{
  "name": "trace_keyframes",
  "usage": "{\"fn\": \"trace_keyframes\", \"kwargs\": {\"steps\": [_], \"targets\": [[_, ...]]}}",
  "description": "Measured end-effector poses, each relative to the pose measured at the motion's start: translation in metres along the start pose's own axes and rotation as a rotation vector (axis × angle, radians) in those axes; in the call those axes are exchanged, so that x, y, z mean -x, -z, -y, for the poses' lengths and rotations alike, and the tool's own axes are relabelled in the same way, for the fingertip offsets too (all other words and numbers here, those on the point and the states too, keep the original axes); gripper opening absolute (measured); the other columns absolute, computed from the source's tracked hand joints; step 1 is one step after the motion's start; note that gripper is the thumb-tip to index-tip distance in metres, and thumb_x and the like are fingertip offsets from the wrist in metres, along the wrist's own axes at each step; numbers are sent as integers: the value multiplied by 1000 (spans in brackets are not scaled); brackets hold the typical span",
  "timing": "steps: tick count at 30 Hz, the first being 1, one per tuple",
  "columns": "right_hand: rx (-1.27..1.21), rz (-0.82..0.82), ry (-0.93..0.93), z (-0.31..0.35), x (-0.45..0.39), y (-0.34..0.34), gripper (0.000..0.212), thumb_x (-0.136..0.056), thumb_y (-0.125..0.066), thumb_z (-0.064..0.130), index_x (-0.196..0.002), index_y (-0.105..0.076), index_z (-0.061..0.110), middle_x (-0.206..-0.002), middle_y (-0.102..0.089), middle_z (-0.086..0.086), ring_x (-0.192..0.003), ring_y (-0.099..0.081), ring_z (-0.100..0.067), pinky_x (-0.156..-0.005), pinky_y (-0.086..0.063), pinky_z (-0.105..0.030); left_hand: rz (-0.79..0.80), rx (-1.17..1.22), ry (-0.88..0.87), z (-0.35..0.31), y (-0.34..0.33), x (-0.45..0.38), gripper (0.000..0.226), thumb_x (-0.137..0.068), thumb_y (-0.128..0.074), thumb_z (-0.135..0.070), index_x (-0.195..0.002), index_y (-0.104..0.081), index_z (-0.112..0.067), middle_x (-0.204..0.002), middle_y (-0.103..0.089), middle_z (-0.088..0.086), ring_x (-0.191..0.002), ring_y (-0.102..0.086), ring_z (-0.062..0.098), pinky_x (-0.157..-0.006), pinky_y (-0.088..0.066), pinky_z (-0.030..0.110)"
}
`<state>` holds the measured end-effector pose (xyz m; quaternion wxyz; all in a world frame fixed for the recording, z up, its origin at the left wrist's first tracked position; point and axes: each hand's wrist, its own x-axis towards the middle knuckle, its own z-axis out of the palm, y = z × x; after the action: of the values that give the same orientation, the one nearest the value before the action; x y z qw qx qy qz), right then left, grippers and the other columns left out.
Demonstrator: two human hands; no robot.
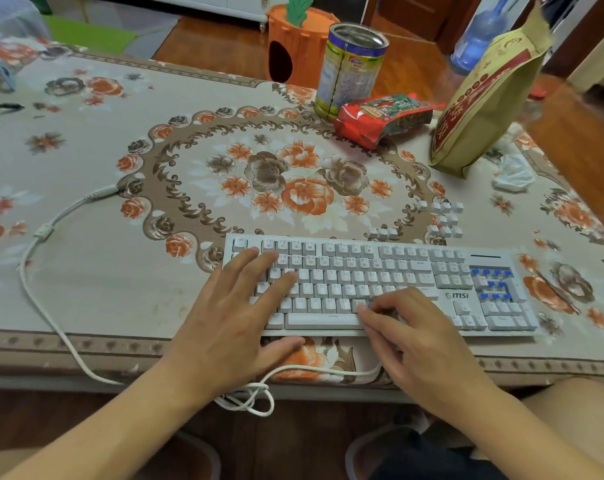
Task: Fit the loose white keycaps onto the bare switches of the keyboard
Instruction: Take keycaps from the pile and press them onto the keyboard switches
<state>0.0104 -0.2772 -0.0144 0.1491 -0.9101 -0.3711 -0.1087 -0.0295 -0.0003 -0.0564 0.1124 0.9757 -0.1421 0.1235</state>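
**Both hands flat on keyboard, loose caps still behind it**

Head view:
- White keyboard [380, 271] sits near the front edge of the table [86, 161], on a floral cloth. Most keys capped.
- Bare blue switches [494, 284] show in the numpad block at the right end: a row along the top, a pair below it, another row under that. Caps surround them.
- Loose white keycaps [444, 221] lie on the cloth just behind the keyboard's right half. One cluster of about ten, plus a short row of three [383, 233] slightly left of it, close to the keyboard's back edge.
- Left hand [234, 327]: fingers straight and spread, resting on the left-side keys, thumb on the cloth in front of the keyboard. Holds nothing.
- Right hand [422, 341]: fingers relaxed, slightly bent, tips on the bottom letter row by the spacebar. Nothing visibly pinched.
- White cable [51, 230] loops across the left of the table and tangles off the front edge.
- Behind, at right: metal tin [351, 69], red snack bag [380, 117], tall tan paper bag [484, 98], crumpled white tissue [513, 173].
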Motion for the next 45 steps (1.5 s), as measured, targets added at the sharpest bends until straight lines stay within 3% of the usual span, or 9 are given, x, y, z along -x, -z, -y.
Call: {"fn": "trace_keyframes", "kwargs": {"steps": [5, 9, 15, 25, 29, 33, 39, 42, 45], "targets": [[-4, 42, -26, 0, -6, 2, 24, -89, -68, 9, -113, -72, 11, -104, -62, -1, -95, -55, -19, -76, -48, -30, -6, 8, -6, 0, 0, -1, 82, -87, -54, -74, -148, -51, -19, -157, -39, 13, -148, -32, 37, -117, -36, 57], [-28, 8, -153, 4, -11, -2, 35, -74, -72, -12, -100, -77, 11, -102, -59, 0, -96, -52, -19, -73, -50, -33, 1, 11, -6, 1, -1, -1, 83, -87, -55, -74, -148, -52, -18, -157, -39, 13, -148, -32, 37, -116, -36, 58], [-52, 15, -248, 12, -20, -11, 31, -70, -64, -13, -80, -76, 14, -85, -55, 3, -84, -50, -22, -63, -50, -41, -10, 10, -9, 2, -3, -2, 83, -86, -57, -72, -147, -54, -16, -155, -41, 15, -147, -33, 39, -115, -37, 60], [-74, 46, -305, 12, -18, -10, 29, -76, -73, -12, -89, -79, 14, -84, -53, 3, -85, -47, -19, -64, -49, -40, -1, 36, 0, 1, -3, -1, 83, -85, -60, -71, -147, -53, -16, -155, -40, 15, -148, -32, 38, -115, -37, 60], [-168, 193, -358, 8, -20, 10, 42, -86, -58, -9, -108, -77, 21, -91, -51, 9, -92, -45, -10, -79, -44, -20, -10, 32, -1, 0, -1, -2, 83, -86, -55, -73, -146, -53, -15, -155, -40, 15, -147, -32, 38, -117, -35, 58], [-273, 184, -488, -8, -26, 34, 45, -89, -49, -13, -102, -78, 19, -95, -55, 9, -95, -52, 2, -78, -36, -2, -10, 43, -4, 0, -1, -2, 84, -85, -54, -74, -146, -54, -16, -155, -40, 14, -147, -32, 38, -118, -33, 55], [-94, 190, -223, -6, -19, 17, 44, -84, -64, -12, -108, -78, 22, -91, -52, 10, -92, -48, -14, -77, -44, -23, -28, 42, -9, 0, -2, -1, 83, -85, -55, -73, -146, -54, -15, -155, -41, 15, -146, -34, 39, -118, -34, 56], [-8, 166, -166, -3, -21, 4, 37, -75, -76, -9, -96, -80, 21, -86, -55, 6, -87, -49, -20, -66, -48, -37, -22, 41, -13, 0, -2, -2, 83, -85, -56, -73, -145, -55, -15, -155, -41, 15, -146, -34, 39, -118, -34, 56], [55, 171, -87, -2, -28, 1, 31, -72, -73, -8, -87, -79, 19, -84, -54, 5, -84, -45, -20, -65, -45, -38, -4, 37, -3, 1, -2, -1, 83, -85, -59, -72, -146, -54, -15, -155, -40, 15, -146, -33, 39, -118, -35, 57]]}}
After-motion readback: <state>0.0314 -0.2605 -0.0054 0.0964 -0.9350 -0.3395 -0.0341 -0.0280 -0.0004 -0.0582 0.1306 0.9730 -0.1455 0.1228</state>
